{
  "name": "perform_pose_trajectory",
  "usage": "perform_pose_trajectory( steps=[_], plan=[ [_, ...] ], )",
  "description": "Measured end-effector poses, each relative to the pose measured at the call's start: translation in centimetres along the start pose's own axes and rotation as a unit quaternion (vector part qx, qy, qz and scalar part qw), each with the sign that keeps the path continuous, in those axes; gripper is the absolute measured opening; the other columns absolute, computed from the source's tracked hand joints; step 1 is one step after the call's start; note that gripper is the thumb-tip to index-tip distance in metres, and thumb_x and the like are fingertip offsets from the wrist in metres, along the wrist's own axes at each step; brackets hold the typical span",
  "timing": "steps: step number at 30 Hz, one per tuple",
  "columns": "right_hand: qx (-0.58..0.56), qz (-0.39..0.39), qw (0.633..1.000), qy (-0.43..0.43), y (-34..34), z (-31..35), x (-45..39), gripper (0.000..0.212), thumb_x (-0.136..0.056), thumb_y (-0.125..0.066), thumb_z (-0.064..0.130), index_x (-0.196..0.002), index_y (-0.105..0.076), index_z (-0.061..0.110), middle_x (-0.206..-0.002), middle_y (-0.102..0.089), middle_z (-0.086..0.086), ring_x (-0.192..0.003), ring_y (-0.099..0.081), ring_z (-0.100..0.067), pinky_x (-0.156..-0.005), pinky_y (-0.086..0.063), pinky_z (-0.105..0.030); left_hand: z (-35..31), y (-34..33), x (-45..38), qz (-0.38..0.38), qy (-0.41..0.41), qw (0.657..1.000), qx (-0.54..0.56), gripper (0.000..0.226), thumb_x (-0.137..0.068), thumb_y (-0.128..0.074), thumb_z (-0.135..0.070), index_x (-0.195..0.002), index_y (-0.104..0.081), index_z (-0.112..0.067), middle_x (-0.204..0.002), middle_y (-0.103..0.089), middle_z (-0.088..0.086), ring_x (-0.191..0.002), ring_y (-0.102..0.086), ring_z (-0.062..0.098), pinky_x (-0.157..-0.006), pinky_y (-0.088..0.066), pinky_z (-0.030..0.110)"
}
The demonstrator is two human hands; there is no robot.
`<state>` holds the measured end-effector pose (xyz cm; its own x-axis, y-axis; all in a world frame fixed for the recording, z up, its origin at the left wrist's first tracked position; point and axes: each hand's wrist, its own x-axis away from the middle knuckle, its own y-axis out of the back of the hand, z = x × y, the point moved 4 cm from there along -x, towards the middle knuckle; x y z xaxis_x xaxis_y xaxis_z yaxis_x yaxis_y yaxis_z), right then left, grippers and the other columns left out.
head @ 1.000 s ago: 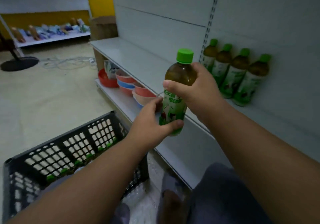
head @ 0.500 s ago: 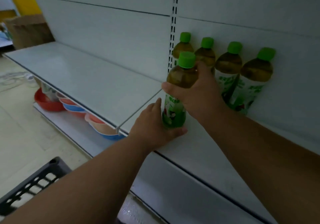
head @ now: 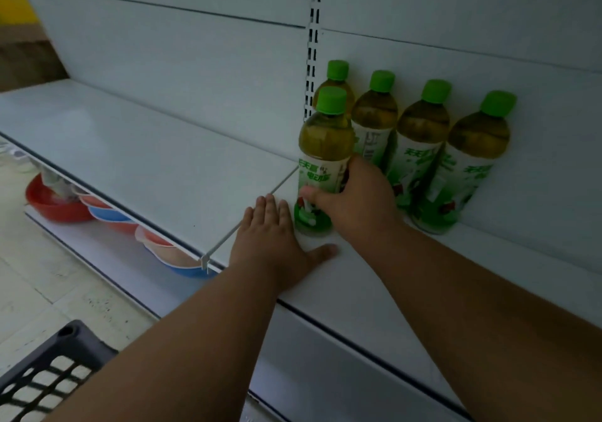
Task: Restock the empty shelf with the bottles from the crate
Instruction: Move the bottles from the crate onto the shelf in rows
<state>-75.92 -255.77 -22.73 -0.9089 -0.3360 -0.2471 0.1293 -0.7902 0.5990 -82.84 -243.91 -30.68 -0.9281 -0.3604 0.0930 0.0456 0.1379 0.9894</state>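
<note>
Fifth bottle [head: 321,167], airborne a second ago, now stands centre frame; right hand [head: 355,200] clasps it, left hand [head: 277,239] lies flat, open.

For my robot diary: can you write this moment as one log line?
right hand: holding front bottle | bottle: standing on shelf | left hand: flat on shelf

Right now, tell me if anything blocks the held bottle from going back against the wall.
Yes. The leftmost bottle of the back row stands directly behind the bottle in the right hand. The left hand lies flat on the shelf beside it.
</note>
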Motion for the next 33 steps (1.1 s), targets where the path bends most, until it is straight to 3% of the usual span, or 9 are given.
perform_pose_trajectory(
  steps=[10, 18, 20, 27, 33],
  plan=[
    [0.075, -0.052, 0.996, -0.011, -1.5, -0.1, -4.1, 0.065, -0.073, -0.085, 0.049, -0.121, -0.061, 0.012, -0.124, -0.067, -0.008, -0.115, -0.065, -0.028, -0.098, -0.055, -0.045, 0.1, -0.2, -0.2, 0.000, 0.004, 1.000, 0.003, 0.128, -0.068, -0.013, -0.099, -0.158, 0.011, -0.011, -0.165, 0.017, 0.012, -0.152, 0.018, 0.024, -0.124, 0.007, 0.042],
    [0.088, -0.016, 0.995, -0.039, -1.6, -1.0, -1.0, 0.080, -0.076, -0.082, 0.051, -0.136, -0.050, 0.011, -0.138, -0.057, -0.008, -0.128, -0.056, -0.026, -0.104, -0.050, -0.042, 0.2, 0.0, -0.2, -0.011, -0.002, 1.000, 0.014, 0.129, -0.067, -0.012, -0.099, -0.158, 0.009, -0.010, -0.166, 0.013, 0.013, -0.153, 0.015, 0.025, -0.124, 0.004, 0.043],
    [0.088, -0.007, 0.996, -0.028, -0.8, -1.4, 1.1, 0.080, -0.078, -0.082, 0.047, -0.141, -0.046, 0.013, -0.140, -0.053, -0.008, -0.130, -0.054, -0.026, -0.105, -0.049, -0.042, 0.1, 0.4, 0.1, -0.024, -0.008, 0.999, 0.035, 0.122, -0.074, -0.019, -0.093, -0.159, 0.005, -0.010, -0.167, 0.008, 0.013, -0.154, 0.010, 0.024, -0.124, 0.004, 0.040],
    [0.153, 0.102, 0.980, 0.075, 1.0, 2.0, 7.3, 0.071, -0.090, -0.073, 0.038, -0.149, -0.039, 0.019, -0.146, -0.042, -0.006, -0.134, -0.044, -0.024, -0.108, -0.040, -0.035, 1.8, 3.0, 8.8, -0.114, -0.019, 0.989, 0.097, 0.103, -0.083, -0.052, -0.076, -0.159, -0.018, -0.016, -0.164, -0.024, 0.006, -0.149, -0.023, 0.023, -0.121, -0.018, 0.038],
    [0.218, 0.203, 0.930, 0.214, -1.8, 9.9, 14.8, 0.071, -0.087, -0.071, 0.045, -0.147, -0.042, 0.022, -0.140, -0.048, -0.007, -0.126, -0.049, -0.028, -0.104, -0.044, -0.042, 8.3, 6.5, 22.6, -0.128, 0.076, 0.986, 0.069, 0.104, -0.076, -0.061, -0.075, -0.156, -0.024, -0.020, -0.159, -0.034, 0.000, -0.143, -0.032, 0.019, -0.117, -0.027, 0.036]
  ],
)
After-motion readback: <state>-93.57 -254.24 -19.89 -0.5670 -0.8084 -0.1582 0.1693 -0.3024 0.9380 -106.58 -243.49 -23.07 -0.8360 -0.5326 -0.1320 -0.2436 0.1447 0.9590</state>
